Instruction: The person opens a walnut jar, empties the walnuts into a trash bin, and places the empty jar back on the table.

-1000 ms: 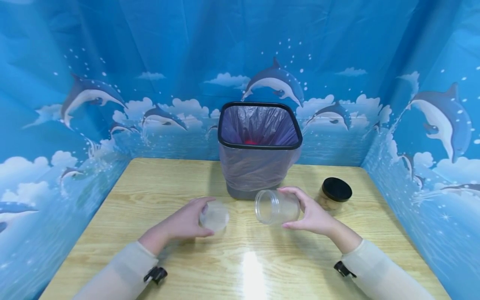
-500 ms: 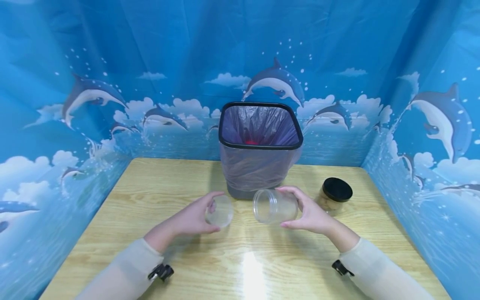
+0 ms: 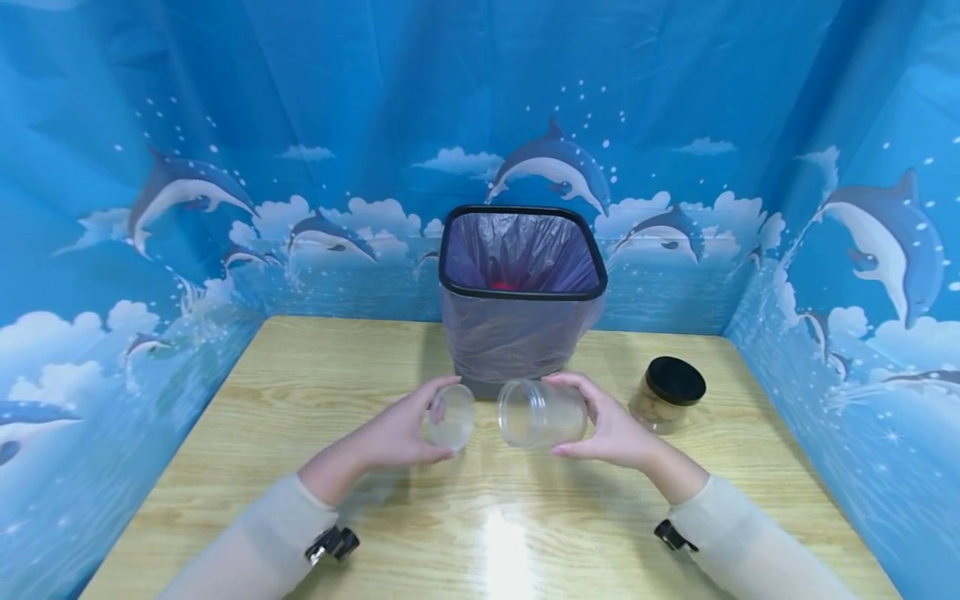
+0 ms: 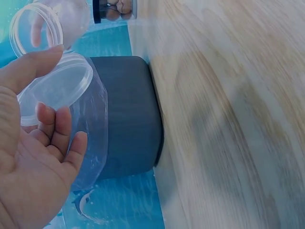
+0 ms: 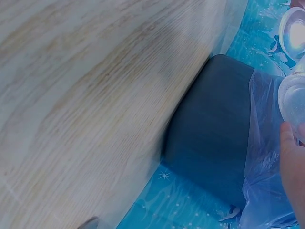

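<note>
My left hand (image 3: 405, 427) holds a round translucent lid (image 3: 453, 418) by its rim, thumb and fingers on opposite edges. Facing it, my right hand (image 3: 613, 427) grips a clear plastic jar (image 3: 555, 414) lying on its side in the air, its open mouth turned left toward the lid. A small gap separates lid and jar. In the left wrist view the lid (image 4: 62, 86) is tilted near the jar's threaded mouth. The right wrist view catches only part of the jar (image 5: 293, 98) and the lid (image 5: 291, 33) at its right edge.
Behind the hands stands a bin (image 3: 517, 333) lined with a purplish bag, something red inside. A jar with a black lid (image 3: 675, 380), holding brownish round pieces, stands to the right on the wooden table (image 3: 337, 358). Dolphin-print curtains (image 3: 360, 125) enclose the table.
My left hand has moved right with the lid, turning it more edge-on toward the jar. My right hand and the jar have shifted slightly left, narrowing the gap.
</note>
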`<act>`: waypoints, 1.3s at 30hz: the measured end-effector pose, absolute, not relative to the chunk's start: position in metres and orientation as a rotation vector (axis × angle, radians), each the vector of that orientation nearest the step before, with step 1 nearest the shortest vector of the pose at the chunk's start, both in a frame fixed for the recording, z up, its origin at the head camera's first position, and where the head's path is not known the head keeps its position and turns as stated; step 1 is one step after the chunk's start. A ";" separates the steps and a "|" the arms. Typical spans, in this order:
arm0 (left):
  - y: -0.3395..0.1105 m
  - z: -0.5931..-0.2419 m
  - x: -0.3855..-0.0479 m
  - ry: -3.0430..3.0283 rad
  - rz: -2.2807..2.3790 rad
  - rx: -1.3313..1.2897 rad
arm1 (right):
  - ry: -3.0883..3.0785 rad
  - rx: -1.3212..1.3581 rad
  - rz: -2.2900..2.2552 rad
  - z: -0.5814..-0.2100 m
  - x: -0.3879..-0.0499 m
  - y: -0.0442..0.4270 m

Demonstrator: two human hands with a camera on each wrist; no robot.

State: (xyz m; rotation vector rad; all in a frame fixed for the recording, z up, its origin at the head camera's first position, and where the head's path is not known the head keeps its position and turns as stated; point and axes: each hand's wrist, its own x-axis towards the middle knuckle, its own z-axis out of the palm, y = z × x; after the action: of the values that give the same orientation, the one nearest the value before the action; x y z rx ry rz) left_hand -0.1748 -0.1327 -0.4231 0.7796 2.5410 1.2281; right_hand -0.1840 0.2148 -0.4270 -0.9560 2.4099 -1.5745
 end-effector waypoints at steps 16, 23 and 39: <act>-0.115 -0.415 -0.176 2.567 1.202 0.927 | 2.391 -0.990 -1.569 -0.431 -0.187 0.205; -0.111 -0.413 -0.174 2.685 1.110 0.954 | 2.382 -0.993 -1.575 -0.428 -0.187 0.202; -0.107 -0.416 -0.175 2.675 1.157 0.937 | 2.395 -1.004 -1.539 -0.431 -0.188 0.199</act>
State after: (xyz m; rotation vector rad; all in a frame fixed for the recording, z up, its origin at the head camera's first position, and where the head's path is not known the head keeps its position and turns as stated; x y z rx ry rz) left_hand -0.1749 -0.1067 -0.4162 0.9366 2.6754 1.1573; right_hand -0.1877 0.1995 -0.4311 -1.0036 2.3954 -1.5386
